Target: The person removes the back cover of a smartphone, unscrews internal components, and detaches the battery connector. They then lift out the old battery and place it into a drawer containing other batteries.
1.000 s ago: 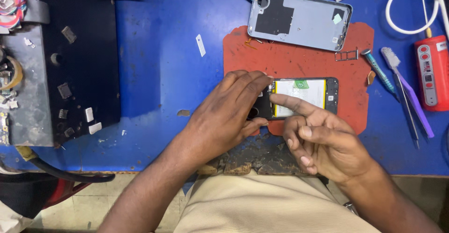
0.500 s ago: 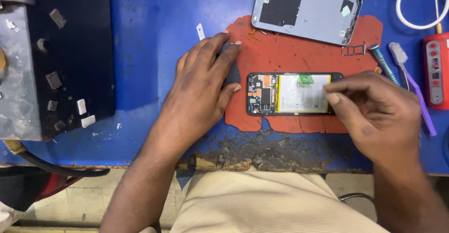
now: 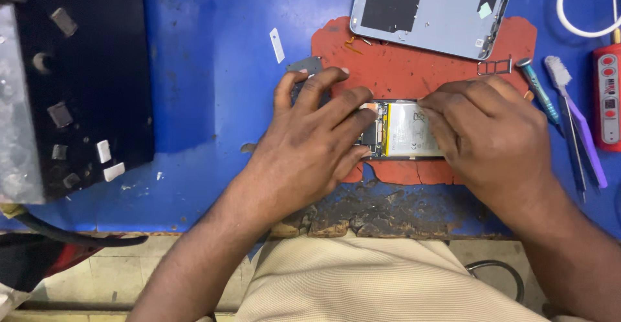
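Opened phone (image 3: 404, 130), back removed, lying on a red mat (image 3: 414, 70) on the blue bench (image 3: 207, 102). Left hand (image 3: 310, 141) rests flat over the phone's left end, fingers spread and pressing down, gripping nothing. Right hand (image 3: 491, 134) covers the right end, fingertips (image 3: 430, 105) bunched at the top edge of the battery; whether they pinch anything cannot be told. Grey back cover (image 3: 430, 11) lies above, beside 1 blue screwdriver (image 3: 537, 89) and a toothbrush (image 3: 566, 96).

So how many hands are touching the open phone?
2. The left hand covers the open phone at its left end; the right hand presses on its right half.
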